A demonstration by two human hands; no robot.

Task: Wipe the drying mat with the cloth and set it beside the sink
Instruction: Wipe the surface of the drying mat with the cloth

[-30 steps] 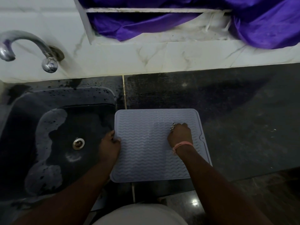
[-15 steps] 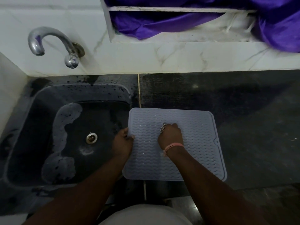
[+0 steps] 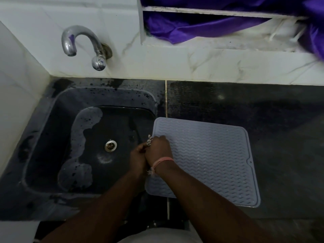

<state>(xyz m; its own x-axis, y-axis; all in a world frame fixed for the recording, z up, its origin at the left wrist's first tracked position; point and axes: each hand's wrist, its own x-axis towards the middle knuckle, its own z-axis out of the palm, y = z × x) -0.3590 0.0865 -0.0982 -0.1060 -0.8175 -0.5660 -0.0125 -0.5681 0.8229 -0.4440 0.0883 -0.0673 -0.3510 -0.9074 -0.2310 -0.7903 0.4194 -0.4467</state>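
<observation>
I work at the left edge of the drying mat, which lies flat on the dark tabletop just right of the sink, its left edge reaching the sink's rim. My right hand is curled, its grip clamped on a small bunched cloth that shows only a little past the knuckles. My left hand touches the right one at the mat's edge; I cannot tell whether its grip holds the mat or is only loose.

To wipe well, I think the cloth should press flat and go along the wavy ribs, while the other hand keeps the mat from sliding into the basin.

The sink holds no dishes. I see only a pale film of water or residue around the drain, and dark spots on the rim.
</observation>
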